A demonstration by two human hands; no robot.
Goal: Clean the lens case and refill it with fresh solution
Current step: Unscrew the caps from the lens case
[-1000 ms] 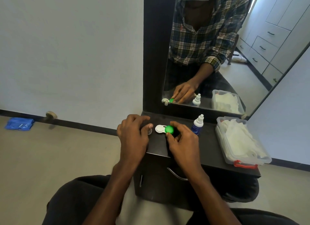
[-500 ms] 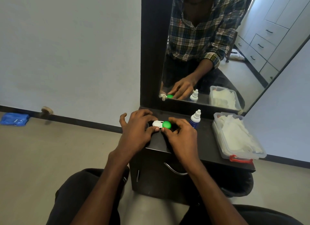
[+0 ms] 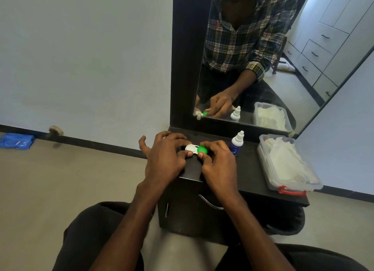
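Lens case (image 3: pixel 193 148) held in both hands over the dark counter (image 3: pixel 251 175).
The left hand (image 3: pixel 165 159) curls round its white left end, thumb pressed to the near edge; the right hand (image 3: pixel 219 161) pinches the green cap (image 3: pixel 202 149). A solution bottle (image 3: pixel 236 143) stands just right, a clear box (image 3: pixel 288 165) farther right.

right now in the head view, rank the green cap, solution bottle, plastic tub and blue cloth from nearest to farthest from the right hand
1. green cap: pinched in the right hand's fingertips.
2. solution bottle: just right of that hand.
3. plastic tub: farther right, at the table's end.
4. blue cloth: far left, on the floor.
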